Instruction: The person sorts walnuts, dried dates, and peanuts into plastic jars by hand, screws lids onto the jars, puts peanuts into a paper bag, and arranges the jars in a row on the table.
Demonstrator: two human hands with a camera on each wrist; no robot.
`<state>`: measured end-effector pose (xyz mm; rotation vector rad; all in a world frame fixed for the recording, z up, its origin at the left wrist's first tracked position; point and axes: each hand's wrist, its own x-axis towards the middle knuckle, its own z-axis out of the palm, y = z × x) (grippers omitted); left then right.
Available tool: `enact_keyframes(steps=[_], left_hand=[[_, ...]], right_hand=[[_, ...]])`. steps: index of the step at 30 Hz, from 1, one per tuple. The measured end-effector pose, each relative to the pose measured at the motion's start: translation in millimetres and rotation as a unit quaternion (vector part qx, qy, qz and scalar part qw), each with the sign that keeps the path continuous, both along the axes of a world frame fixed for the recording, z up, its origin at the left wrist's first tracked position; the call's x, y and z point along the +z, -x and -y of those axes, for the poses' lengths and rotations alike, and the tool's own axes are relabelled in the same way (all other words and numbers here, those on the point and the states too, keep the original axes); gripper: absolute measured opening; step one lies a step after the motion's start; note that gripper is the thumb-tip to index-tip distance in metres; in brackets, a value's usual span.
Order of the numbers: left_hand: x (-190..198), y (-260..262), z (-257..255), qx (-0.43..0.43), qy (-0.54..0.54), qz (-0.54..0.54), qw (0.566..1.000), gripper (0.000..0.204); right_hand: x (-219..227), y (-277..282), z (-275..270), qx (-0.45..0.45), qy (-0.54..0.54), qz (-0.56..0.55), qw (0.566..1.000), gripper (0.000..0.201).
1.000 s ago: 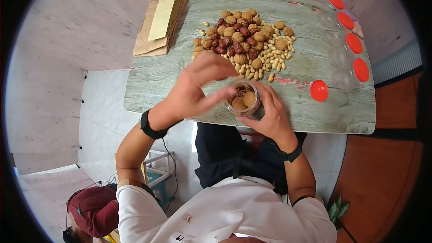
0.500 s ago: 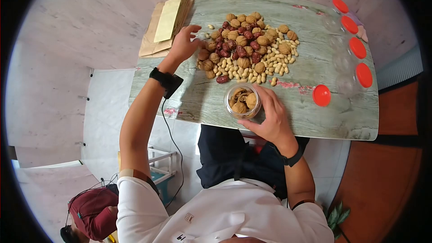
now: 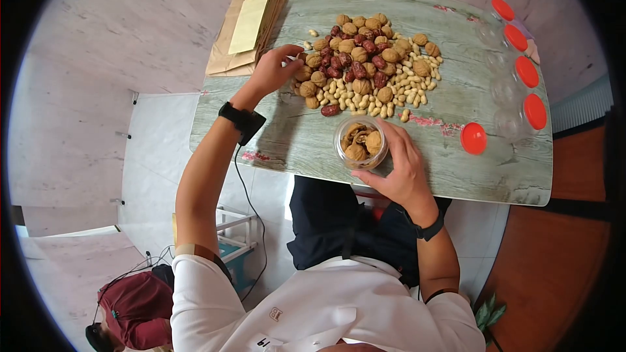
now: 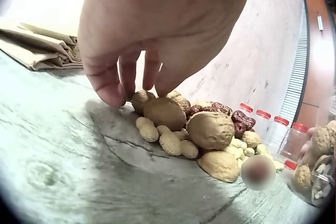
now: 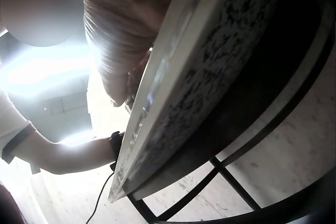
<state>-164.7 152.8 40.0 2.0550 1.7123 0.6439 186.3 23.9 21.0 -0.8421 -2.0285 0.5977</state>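
At the left edge of the heap of nuts, my left hand (image 3: 272, 72) reaches down with bent fingers. In the left wrist view its fingertips and thumb close around a brown walnut (image 4: 142, 100), with more walnuts and peanuts (image 4: 170, 142) just in front. My right hand (image 3: 404, 173) holds a clear plastic jar (image 3: 340, 150) near the table's front edge, thumb on the near side and fingers along its right wall. Several walnuts (image 3: 355, 151) show through the jar's open mouth. Red dates (image 3: 359, 70) lie among the walnuts in the heap.
Along the table's right side lie several clear jars with red lids (image 3: 535, 111). A loose red lid (image 3: 473, 138) sits nearer me. Folded brown paper bags (image 3: 225, 58) are at the back left. Behind me on the left is another person in a maroon top (image 3: 134, 306).
My left hand has gone from over the jar to the heap's left edge, its fingers now lower among the walnuts. The right hand stays on the jar. A date now lies at the heap's front.
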Motion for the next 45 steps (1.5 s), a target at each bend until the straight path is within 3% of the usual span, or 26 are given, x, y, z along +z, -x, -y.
enact_keyframes(steps=[4, 10, 13, 14, 16, 18, 22, 25, 30, 33, 34, 36, 37, 38, 40, 41, 42, 43, 44, 45], left_hand=[[3, -2, -12, 0.011, 0.029, -0.025, 0.999, 0.032], [0, -8, -12, 0.052, -0.021, -0.004, 0.998, 0.033], [13, -19, 8, 0.097, -0.117, 0.102, 0.983, 0.039], [23, -27, 22, 0.093, -0.111, 0.104, 0.984, 0.039], [45, -49, 54, 0.028, -0.121, 0.222, 0.967, 0.045], [69, -76, 91, -0.059, -0.134, 0.224, 0.963, 0.045], [98, -103, 130, -0.206, -0.129, 0.151, 0.958, 0.042], [98, -116, 134, -0.258, -0.154, 0.092, 0.949, 0.034], [94, -122, 138, -0.266, -0.197, -0.051, 0.942, 0.026], [83, -128, 155, -0.228, -0.208, -0.117, 0.944, 0.053], [77, -129, 158, -0.224, -0.210, -0.116, 0.944, 0.053], [63, -129, 165, -0.169, -0.263, -0.032, 0.949, 0.060], [53, -125, 170, -0.159, -0.275, -0.017, 0.948, 0.080], [43, -126, 174, -0.155, -0.277, -0.016, 0.948, 0.080], [24, -132, 181, -0.059, -0.252, 0.164, 0.952, 0.108], [19, -133, 181, -0.062, -0.217, 0.203, 0.953, 0.125], [8, -137, 180, -0.057, -0.220, 0.208, 0.951, 0.125], [-6, -143, 179, -0.049, -0.188, 0.287, 0.938, 0.123], [-14, -149, 178, -0.044, -0.155, 0.365, 0.917, 0.121], [-19, -154, 178, -0.039, -0.169, 0.377, 0.910, 0.116]], right_hand=[[-1, 0, 0, -0.003, -0.001, 0.005, 1.000, 0.097], [0, 0, 0, -0.005, -0.001, 0.005, 1.000, 0.096], [-1, -1, 1, -0.008, 0.009, 0.003, 1.000, 0.094], [-1, 0, 1, -0.009, 0.008, 0.005, 1.000, 0.093], [-2, -1, 1, -0.017, 0.012, 0.013, 1.000, 0.092], [-2, 0, 0, -0.009, 0.004, 0.000, 1.000, 0.091], [1, 1, 1, -0.012, 0.014, -0.001, 1.000, 0.092], [0, 1, 1, -0.015, 0.008, -0.006, 1.000, 0.092], [2, 4, -1, -0.010, 0.000, -0.015, 1.000, 0.093], [2, 3, -1, -0.004, -0.005, -0.015, 1.000, 0.095], [2, 2, -1, -0.002, 0.002, -0.003, 1.000, 0.095], [1, 2, -1, 0.000, 0.002, 0.002, 1.000, 0.096], [0, 2, -1, -0.001, 0.003, 0.005, 1.000, 0.097], [0, 2, -1, 0.003, 0.001, 0.007, 1.000, 0.097], [-1, 1, -1, 0.007, 0.007, 0.005, 1.000, 0.091], [-2, -1, -3, 0.011, 0.006, 0.010, 1.000, 0.091], [-3, -5, -6, 0.053, 0.019, -0.001, 0.998, 0.086], [-1, -7, -8, 0.095, 0.033, -0.009, 0.995, 0.082], [2, -8, -7, 0.098, 0.030, 0.000, 0.995, 0.082], [7, -10, -5, 0.095, 0.088, -0.059, 0.990, 0.078]])
